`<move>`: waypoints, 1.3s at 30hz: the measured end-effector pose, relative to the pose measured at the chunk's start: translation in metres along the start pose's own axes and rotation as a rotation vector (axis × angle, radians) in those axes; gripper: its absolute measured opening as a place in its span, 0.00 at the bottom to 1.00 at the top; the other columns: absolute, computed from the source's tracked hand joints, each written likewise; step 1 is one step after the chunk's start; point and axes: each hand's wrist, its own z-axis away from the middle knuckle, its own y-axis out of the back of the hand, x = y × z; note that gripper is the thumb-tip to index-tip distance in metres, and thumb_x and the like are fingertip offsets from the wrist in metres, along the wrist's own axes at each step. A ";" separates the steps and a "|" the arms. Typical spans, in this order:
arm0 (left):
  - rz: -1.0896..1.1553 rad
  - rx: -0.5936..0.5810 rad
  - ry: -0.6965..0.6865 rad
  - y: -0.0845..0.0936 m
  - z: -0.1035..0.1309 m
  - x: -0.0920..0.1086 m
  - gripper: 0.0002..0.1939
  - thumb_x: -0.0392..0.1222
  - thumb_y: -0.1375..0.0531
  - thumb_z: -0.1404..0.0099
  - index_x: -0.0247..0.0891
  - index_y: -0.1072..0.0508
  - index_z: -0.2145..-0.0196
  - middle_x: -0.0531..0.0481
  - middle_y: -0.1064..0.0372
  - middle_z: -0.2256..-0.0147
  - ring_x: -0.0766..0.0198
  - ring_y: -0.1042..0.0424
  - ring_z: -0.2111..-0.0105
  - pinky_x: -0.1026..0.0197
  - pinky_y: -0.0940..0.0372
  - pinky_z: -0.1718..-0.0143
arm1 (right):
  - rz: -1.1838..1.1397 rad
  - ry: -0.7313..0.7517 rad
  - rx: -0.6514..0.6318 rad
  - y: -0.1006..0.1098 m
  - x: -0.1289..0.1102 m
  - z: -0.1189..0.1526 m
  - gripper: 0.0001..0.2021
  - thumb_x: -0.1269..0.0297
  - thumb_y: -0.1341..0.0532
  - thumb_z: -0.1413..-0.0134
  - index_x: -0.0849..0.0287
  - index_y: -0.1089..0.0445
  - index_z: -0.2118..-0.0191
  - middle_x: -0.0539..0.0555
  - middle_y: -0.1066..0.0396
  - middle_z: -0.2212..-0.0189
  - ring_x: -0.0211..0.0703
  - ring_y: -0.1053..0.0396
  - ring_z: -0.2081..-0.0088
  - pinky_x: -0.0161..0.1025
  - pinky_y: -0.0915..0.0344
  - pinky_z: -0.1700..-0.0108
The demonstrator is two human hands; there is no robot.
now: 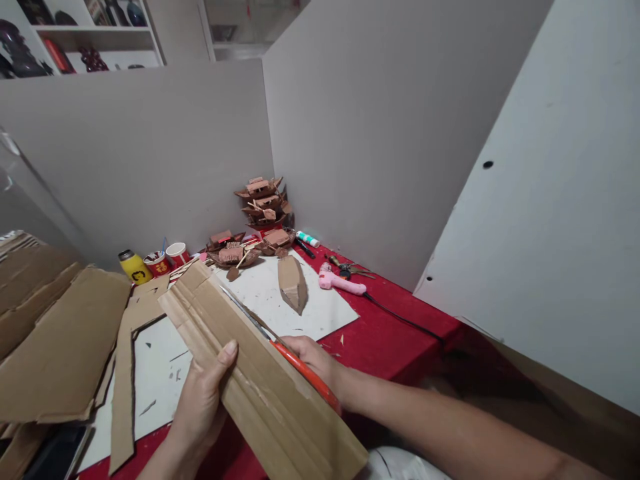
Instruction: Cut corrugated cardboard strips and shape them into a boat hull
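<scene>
My left hand (207, 387) grips a long folded piece of cardboard (280, 400) near its left edge, thumb on top. My right hand (320, 367) is closed on scissors with an orange handle (305, 373). Their blades (245, 310) lie along the right edge of the cardboard, one above it; how far they cut in, I cannot tell. Beyond the cardboard, a small cardboard boat hull (293, 283) rests on a white board (330, 313). Part of my right hand's fingers is hidden behind the cardboard and handle.
Brown model boats (263, 203) stand stacked in the corner, with others before them. A pink glue gun (340, 280) trails a black cord on the red tablecloth (390, 333). Paper cups (177, 253) and a yellow can (134, 267) stand left; large cardboard sheets (65, 347) pile at far left.
</scene>
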 end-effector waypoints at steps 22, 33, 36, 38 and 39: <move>-0.001 -0.071 -0.014 -0.007 0.007 -0.014 0.37 0.44 0.32 0.50 0.35 0.36 0.43 0.38 0.25 0.57 0.46 0.26 0.58 0.48 0.32 0.55 | 0.289 0.058 0.072 0.009 -0.008 -0.012 0.16 0.52 0.39 0.50 0.63 0.32 0.70 0.50 0.30 0.73 0.44 0.33 0.67 0.37 0.34 0.66; -0.042 -0.175 0.048 -0.002 0.009 -0.019 0.34 0.42 0.33 0.48 0.38 0.35 0.44 0.42 0.23 0.60 0.49 0.27 0.55 0.50 0.34 0.52 | 0.357 0.144 0.103 0.012 -0.018 -0.017 0.16 0.53 0.41 0.47 0.64 0.30 0.65 0.53 0.28 0.66 0.45 0.33 0.64 0.38 0.34 0.61; -0.058 -0.191 0.078 -0.002 0.010 -0.019 0.33 0.42 0.33 0.48 0.38 0.34 0.44 0.42 0.24 0.59 0.49 0.26 0.56 0.50 0.33 0.53 | 0.326 0.150 0.079 0.014 -0.021 -0.020 0.17 0.52 0.40 0.48 0.64 0.30 0.65 0.52 0.28 0.68 0.43 0.33 0.66 0.37 0.35 0.63; -0.050 -0.174 0.066 -0.004 0.010 -0.019 0.33 0.42 0.32 0.49 0.38 0.33 0.45 0.42 0.24 0.58 0.49 0.26 0.57 0.50 0.32 0.54 | 0.237 0.127 0.069 0.014 -0.020 -0.019 0.18 0.51 0.37 0.51 0.64 0.30 0.65 0.51 0.29 0.71 0.42 0.33 0.68 0.37 0.34 0.65; -0.045 -0.159 0.053 -0.005 0.010 -0.019 0.33 0.43 0.32 0.49 0.38 0.33 0.46 0.42 0.24 0.58 0.48 0.25 0.58 0.50 0.32 0.55 | 0.200 0.110 0.076 0.014 -0.019 -0.018 0.18 0.50 0.37 0.52 0.64 0.30 0.66 0.50 0.29 0.72 0.42 0.34 0.69 0.36 0.34 0.66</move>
